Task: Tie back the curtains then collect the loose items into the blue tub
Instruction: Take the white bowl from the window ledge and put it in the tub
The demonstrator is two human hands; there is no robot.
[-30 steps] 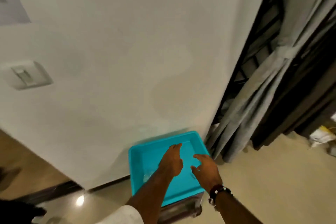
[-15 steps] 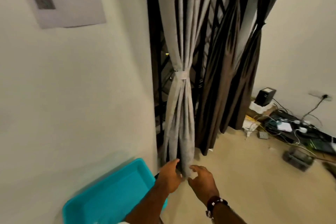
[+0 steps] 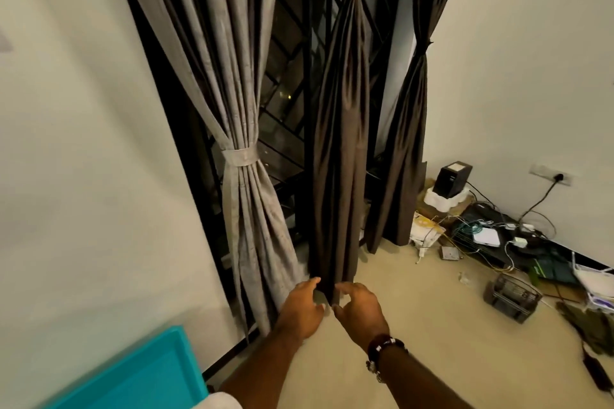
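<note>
Head view, the only one I have: my left hand point(image 3: 304, 309) and right hand point(image 3: 360, 310) reach forward with fingers loosely spread, holding nothing, just at the hem of the middle brown curtain point(image 3: 339, 156). It is knotted high up, as is the far brown curtain point(image 3: 407, 129); the grey curtain point(image 3: 239, 109) wears a band. Only a corner of the blue tub point(image 3: 143, 375) shows at lower left, against the wall. Loose items point(image 3: 478, 236) lie along the right wall, well apart from it. Tangled cables there could snag and drag gear along, I judge.
</note>
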